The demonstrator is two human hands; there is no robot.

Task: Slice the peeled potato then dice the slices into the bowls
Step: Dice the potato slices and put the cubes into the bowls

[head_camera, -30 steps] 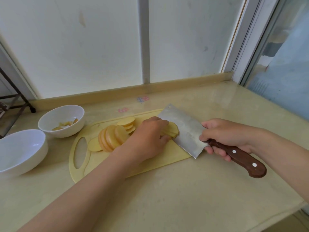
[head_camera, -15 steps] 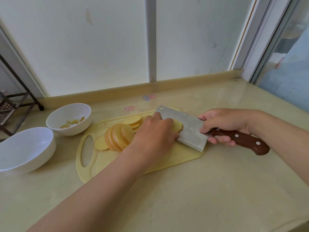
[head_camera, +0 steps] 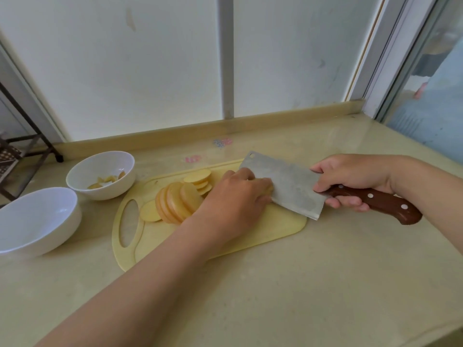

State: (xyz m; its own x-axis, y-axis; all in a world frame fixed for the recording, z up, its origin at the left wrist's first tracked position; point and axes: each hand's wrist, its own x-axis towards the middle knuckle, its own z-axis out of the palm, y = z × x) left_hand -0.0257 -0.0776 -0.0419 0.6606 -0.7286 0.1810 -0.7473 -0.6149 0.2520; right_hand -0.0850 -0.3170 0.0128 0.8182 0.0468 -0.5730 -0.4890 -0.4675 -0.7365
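Gripping the cleaver (head_camera: 288, 186) by its handle, the right hand (head_camera: 350, 179) sets the blade against the left hand (head_camera: 233, 196), whose curled fingers pin the mostly hidden potato (head_camera: 270, 190) to the cutting board (head_camera: 283, 226). Fingertips should probably stay tucked, knuckles guiding the blade.

Pale yellow potato slices (head_camera: 175, 204) lean on edge in a fanned row mid-way along the yellow cutting board (head_camera: 283, 226), with a few more stacked flat at their 1 o'clock. The steel cleaver (head_camera: 288, 189), with its brown riveted handle, stands edge-down at their 3 o'clock. On the bench (head_camera: 300, 284), the smaller white bowl (head_camera: 82, 171) at the board's 10 o'clock holds potato pieces (head_camera: 107, 181). The larger white bowl (head_camera: 37, 221) sits at 9 o'clock.
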